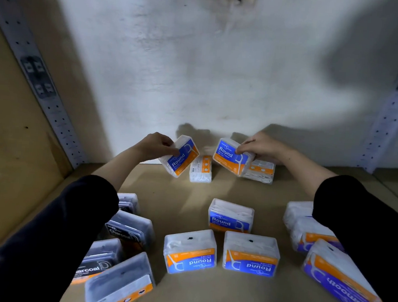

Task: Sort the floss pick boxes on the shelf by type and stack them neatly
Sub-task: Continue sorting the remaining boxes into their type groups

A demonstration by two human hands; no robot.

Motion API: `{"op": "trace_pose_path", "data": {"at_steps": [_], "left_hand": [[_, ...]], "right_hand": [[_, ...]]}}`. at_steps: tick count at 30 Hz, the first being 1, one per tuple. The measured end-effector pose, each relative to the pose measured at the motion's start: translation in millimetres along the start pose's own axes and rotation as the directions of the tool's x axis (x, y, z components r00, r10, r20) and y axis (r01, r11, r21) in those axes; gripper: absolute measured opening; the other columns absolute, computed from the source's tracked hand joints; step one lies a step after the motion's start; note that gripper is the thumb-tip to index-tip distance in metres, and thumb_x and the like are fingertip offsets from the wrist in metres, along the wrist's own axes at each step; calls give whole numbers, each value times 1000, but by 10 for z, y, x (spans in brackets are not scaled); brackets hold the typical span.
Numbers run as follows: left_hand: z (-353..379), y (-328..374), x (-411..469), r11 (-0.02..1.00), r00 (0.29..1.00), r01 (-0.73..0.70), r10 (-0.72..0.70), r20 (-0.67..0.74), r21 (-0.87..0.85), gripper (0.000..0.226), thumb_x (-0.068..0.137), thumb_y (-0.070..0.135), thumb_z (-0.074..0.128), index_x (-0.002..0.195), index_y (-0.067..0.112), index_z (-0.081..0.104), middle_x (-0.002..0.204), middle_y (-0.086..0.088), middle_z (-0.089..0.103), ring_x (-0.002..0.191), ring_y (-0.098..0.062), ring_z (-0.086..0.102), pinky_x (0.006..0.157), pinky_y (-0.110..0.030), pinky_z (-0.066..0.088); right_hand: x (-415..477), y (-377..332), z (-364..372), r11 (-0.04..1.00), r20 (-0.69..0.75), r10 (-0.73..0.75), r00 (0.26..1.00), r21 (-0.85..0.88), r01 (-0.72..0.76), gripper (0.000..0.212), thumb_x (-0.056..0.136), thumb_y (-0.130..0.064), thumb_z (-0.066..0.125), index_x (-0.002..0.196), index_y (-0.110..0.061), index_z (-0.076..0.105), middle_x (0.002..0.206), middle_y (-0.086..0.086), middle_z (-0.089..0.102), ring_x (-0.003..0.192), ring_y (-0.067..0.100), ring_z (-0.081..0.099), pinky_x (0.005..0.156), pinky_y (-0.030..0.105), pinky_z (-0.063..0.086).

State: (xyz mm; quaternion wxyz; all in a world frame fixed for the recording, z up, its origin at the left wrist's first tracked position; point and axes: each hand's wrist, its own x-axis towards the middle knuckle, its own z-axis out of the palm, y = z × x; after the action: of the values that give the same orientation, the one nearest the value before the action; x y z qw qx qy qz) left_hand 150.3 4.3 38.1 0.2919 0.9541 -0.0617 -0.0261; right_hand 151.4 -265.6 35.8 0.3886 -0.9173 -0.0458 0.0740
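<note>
Presently, a person sorts floss pick boxes on a plywood shelf (190, 192) backed by a scuffed white wall (222, 70), both dark-sleeved arms reaching toward the rear. Across the near half of the board sit a cluster of black Charcoal boxes (126, 230) at left, three blue-and-orange front Round boxes (189, 251) in the middle, and a Smooth box (337, 273) among others at right, partly hidden by a sleeve.

Farther back, the left hand (157, 145) grips the left-held Round box (180, 156), fingers and thumb curled round one end. The pack is lifted clear of the board, its long axis running diagonally. The right hand (259, 146) pinches the right-held Round box (231, 156) from above, label toward the camera. Its lower edge is at the rear right box (261, 171), which lies flat close to the wall; whether the two touch cannot be told.

Between the held packs the rear middle box (200, 168) lies flat, its long axis apparently front to back, just beside the left-held pack.

The right hand looks nearer a finished stack, needing only to lay its pack flat on the box below. The left-held pack would need squaring to the middle box and a short shift to the right.
</note>
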Motion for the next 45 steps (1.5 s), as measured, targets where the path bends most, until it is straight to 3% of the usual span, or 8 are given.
{"op": "trace_pose_path", "data": {"at_steps": [5,9,15,19,26,34,41,45], "left_hand": [[-118,168,-349,1000,999,-25,25,22,10,15,83,25,63,93,14,64,91,-5,62,85,-18,54,64,-18,40],[-187,358,-735,996,999,-53,52,13,66,39,73,35,63,102,9,67,90,-2,61,85,-16,53,61,-16,38],[-262,573,-1317,988,993,-118,116,18,96,58,55,41,53,99,6,68,88,-5,63,82,-17,54,61,-17,39],[-206,756,-1644,975,983,-180,173,61,131,72,44,48,52,100,6,67,88,-4,62,85,-18,54,63,-19,39],[-19,1101,-2058,947,955,-290,276,109,139,58,57,38,51,104,7,65,91,-3,62,86,-17,54,63,-19,38],[185,1197,-2274,935,945,-312,288,153,170,61,58,39,51,104,2,65,94,-6,63,85,-18,54,61,-19,38],[558,1027,-2262,917,949,-258,183,256,302,40,84,24,64,117,3,60,110,-7,61,91,-13,47,61,-16,36],[727,895,-2229,905,947,-218,104,305,367,39,82,29,65,113,5,63,104,-9,64,85,-16,51,58,-17,35]], "right_hand": [[-307,-107,-92,1000,4,12,1000,-6,-11,38,80,-21,66,108,5,65,106,19,70,87,22,64,68,27,49],[-617,-157,-137,1000,-10,5,1000,-20,-5,39,77,-20,68,104,7,65,103,24,70,93,32,67,79,39,52],[-1228,-222,-242,999,-54,0,999,-50,-2,39,75,-21,71,100,8,67,101,25,70,81,22,57,72,29,40],[-1691,-213,-372,996,-54,7,999,-83,-12,18,78,-22,69,82,-5,67,87,13,65,82,19,55,68,27,39],[-2307,-110,-550,995,-59,28,998,-98,-33,10,83,-16,65,85,-6,64,75,5,62,64,7,54,41,7,42],[-2545,31,-400,995,-29,59,998,-79,-61,33,83,-14,65,109,5,62,96,14,63,86,19,58,65,21,47],[-2579,155,58,976,38,108,993,-197,-98,12,82,-20,66,83,-8,66,68,3,60,58,9,52,39,9,39],[-2487,249,350,960,89,109,990,-266,-82,33,80,-27,67,105,-6,70,102,8,70,88,15,59,62,19,44]]}}
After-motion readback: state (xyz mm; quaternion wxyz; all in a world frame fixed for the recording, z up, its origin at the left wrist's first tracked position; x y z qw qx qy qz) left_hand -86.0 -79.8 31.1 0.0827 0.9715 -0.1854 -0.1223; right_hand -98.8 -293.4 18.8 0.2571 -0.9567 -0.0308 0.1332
